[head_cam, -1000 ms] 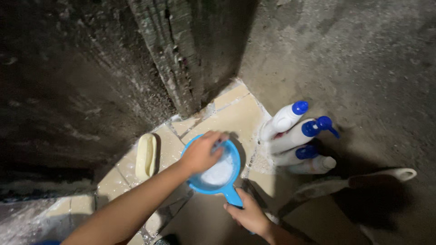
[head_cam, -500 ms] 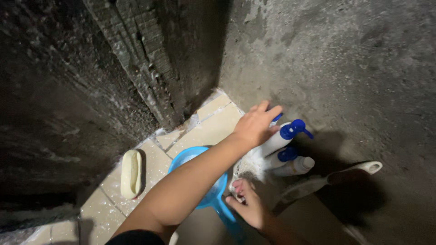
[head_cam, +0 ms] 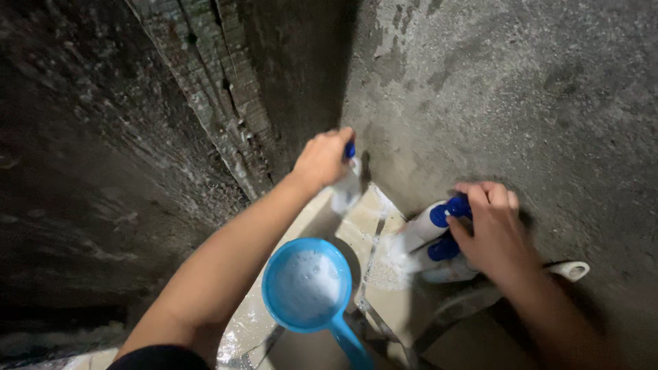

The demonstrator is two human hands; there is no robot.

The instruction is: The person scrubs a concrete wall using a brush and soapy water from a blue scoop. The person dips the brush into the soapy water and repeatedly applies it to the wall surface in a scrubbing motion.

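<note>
My left hand (head_cam: pixel 323 159) is shut around the top of a white bottle with a blue cap (head_cam: pixel 347 183), held up in front of the corner of the walls. My right hand (head_cam: pixel 492 231) rests on a group of white bottles with blue caps (head_cam: pixel 428 231) that lean against the grey wall; its fingers curl over the blue pump top (head_cam: pixel 458 205). A blue plastic scoop (head_cam: pixel 306 288) with foamy white water stands on the tiled floor between my arms, with no hand on it.
Rough dark wall and a wooden post (head_cam: pixel 219 96) rise at left and centre. The grey plastered wall (head_cam: pixel 521 89) is on the right. Wet beige floor tiles (head_cam: pixel 370 236) carry foam. A white brush handle (head_cam: pixel 565 269) lies behind my right forearm.
My left hand left the scoop, reached to the bottles and lifted one towards the corner. My right hand let go of the scoop handle and moved onto the bottles.
</note>
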